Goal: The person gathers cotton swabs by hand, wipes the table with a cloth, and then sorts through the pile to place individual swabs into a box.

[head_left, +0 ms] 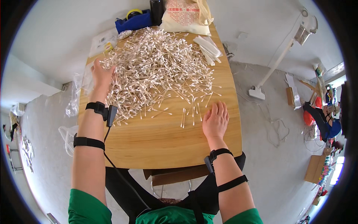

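Observation:
A big heap of cotton swabs (156,63) with pale sticks and white tips covers the far part of a wooden table (160,149). At the heap's left edge is my left hand (101,76), thumb and fingers apart, beside a clear plastic bag (88,80); nothing shows in its grip. My right hand (216,121) lies palm down on the table at the right, fingers stretched forward. Just left of it, several loose swabs (193,111) are spread out in front of the heap. The underside of my right hand is hidden.
Behind the heap stand a blue tape dispenser (134,21), a dark bottle (157,11) and a cream cloth bag (182,16). White paper-like packets (209,49) lie at the far right. Plastic bags hang off the left edge. A white stand (257,92) rises from the floor at right.

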Action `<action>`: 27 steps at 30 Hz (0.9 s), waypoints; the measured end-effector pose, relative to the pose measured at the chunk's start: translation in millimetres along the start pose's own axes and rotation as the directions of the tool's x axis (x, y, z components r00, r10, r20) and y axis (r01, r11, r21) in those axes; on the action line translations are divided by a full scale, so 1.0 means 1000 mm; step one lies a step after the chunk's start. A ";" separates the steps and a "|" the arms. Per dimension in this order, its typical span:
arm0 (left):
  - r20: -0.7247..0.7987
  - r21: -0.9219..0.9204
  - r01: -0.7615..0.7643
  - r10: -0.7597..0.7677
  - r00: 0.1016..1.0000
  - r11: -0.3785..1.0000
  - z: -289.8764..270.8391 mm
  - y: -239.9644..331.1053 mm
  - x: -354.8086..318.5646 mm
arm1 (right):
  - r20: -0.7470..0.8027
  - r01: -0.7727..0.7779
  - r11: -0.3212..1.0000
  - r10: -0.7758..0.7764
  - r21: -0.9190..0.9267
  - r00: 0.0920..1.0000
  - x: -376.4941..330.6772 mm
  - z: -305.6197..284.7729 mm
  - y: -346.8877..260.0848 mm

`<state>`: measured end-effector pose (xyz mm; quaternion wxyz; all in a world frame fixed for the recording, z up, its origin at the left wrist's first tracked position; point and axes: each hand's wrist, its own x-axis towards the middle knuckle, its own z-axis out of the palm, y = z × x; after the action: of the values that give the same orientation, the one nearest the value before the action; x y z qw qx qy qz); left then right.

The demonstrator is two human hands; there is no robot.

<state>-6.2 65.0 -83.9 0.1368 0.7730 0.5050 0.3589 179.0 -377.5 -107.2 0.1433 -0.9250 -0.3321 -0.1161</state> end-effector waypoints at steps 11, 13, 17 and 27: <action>0.613 -0.226 -0.296 0.372 0.697 0.928 -0.033 0.147 -0.208 | 0.016 -0.011 1.000 0.011 0.020 1.000 0.001 -0.004 -0.003; 0.708 -0.139 -0.284 0.296 0.641 0.949 -0.018 0.179 -0.238 | 0.018 -0.027 1.000 0.027 0.009 0.999 -0.001 -0.002 0.000; 0.709 -0.036 -0.282 0.224 0.669 0.959 0.011 0.226 -0.257 | 0.002 -0.013 0.999 0.013 0.034 1.000 0.000 -0.001 0.001; 0.701 -0.042 -0.421 0.327 0.634 0.906 0.029 0.223 -0.261 | -0.013 -0.035 0.996 0.036 0.082 0.999 -0.001 -0.003 0.002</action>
<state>105.3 -261.3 -84.8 0.1896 0.9445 0.2663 0.0311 179.2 -380.7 -105.5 0.1853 -0.9234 -0.3190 -0.1064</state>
